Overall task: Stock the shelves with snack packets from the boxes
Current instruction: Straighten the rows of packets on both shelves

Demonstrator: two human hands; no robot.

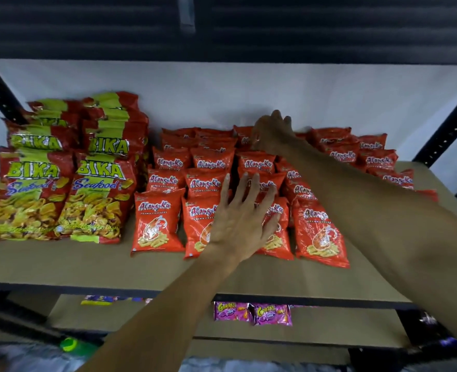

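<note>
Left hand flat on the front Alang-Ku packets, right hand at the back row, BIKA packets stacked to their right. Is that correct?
No: the head view shows the BIKA packets stacked to the left of the Alang-Ku packets. The left hand lies flat on the front ones and the right hand is at the back row.

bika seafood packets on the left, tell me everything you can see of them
The Bika Seafood packets are glossy red bags with yellow-green bands, yellow-green BIKA lettering, blue Seafood script and pictured yellow ring snacks. They stand in two columns at the left end of the shelf board, leaning back, each overlapping the one behind. The smaller orange Alang-Ku packets sit close against their right side. Neither the left hand nor the right hand touches them.
</note>
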